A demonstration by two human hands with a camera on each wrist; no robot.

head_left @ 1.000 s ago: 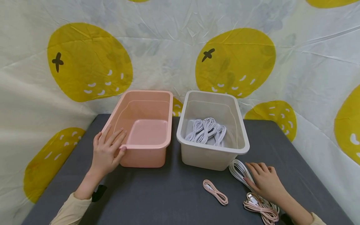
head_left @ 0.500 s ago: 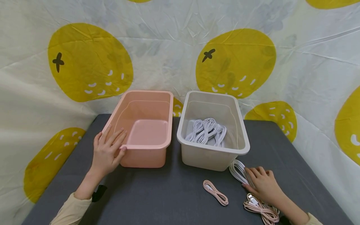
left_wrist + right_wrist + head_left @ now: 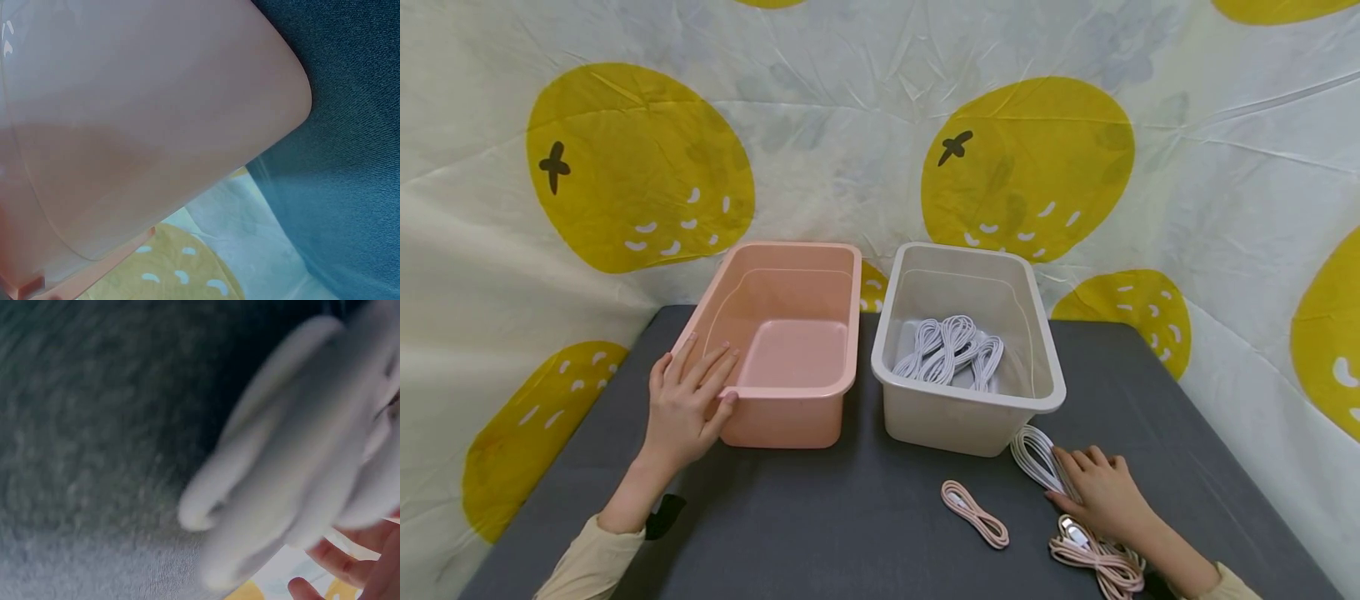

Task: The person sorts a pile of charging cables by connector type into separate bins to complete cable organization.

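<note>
My left hand (image 3: 683, 408) rests on the near-left corner of a pink plastic bin (image 3: 790, 392), its fingers extended over the rim and inner wall. Only the bin's outer wall (image 3: 156, 112) fills the left wrist view. At the right, my right hand (image 3: 1105, 492) pinches a coiled white cable (image 3: 1036, 457) on the table, thumb on one side and fingers on the other. Under the wrist lies a coiled pink cable (image 3: 1101, 560) with a white plug, partly hidden. In the right wrist view, blurred pale cable loops (image 3: 294, 462) sit in front of my fingers (image 3: 340, 559).
A beige bin (image 3: 966, 408) stands right of the pink one, with several bundled white cables (image 3: 955, 346) inside. One small pink cable coil (image 3: 974, 513) lies on the dark table (image 3: 835, 525) in front of it. A patterned cloth (image 3: 835, 158) hangs behind.
My right hand has shifted slightly left and lower, and its fingers have closed in on the white cable. The left hand and both bins look unmoved.
</note>
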